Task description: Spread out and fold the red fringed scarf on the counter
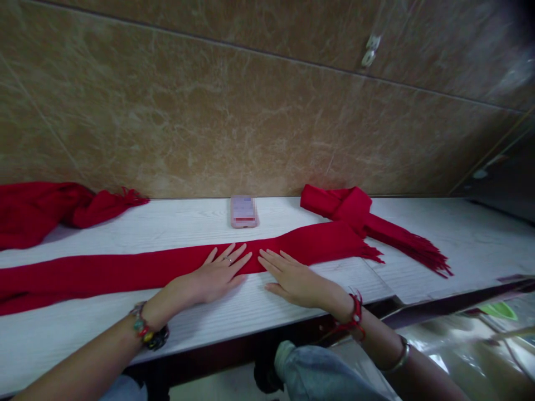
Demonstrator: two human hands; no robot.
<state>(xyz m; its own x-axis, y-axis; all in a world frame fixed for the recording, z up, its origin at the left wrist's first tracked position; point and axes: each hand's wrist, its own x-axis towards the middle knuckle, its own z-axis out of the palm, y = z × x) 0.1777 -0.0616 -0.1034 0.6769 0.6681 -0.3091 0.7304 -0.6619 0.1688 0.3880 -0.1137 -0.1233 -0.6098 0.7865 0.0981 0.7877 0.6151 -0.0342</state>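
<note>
A long red scarf lies stretched across the white table, its fringed end at the right. My left hand rests on it near the middle, palm down with fingers spread, a ring on one finger. Close beside it, my right hand lies flat on the scarf too, fingers out and pointing left. Neither hand grips the cloth. At the back right sits a second red scarf, folded over on itself, with its fringe reaching toward the front right and the long scarf's end touching it.
Another red cloth with fringe is bunched at the back left. A phone lies against the brown marbled wall. The table's front edge runs below my wrists. Beyond it at the lower right is a green basin.
</note>
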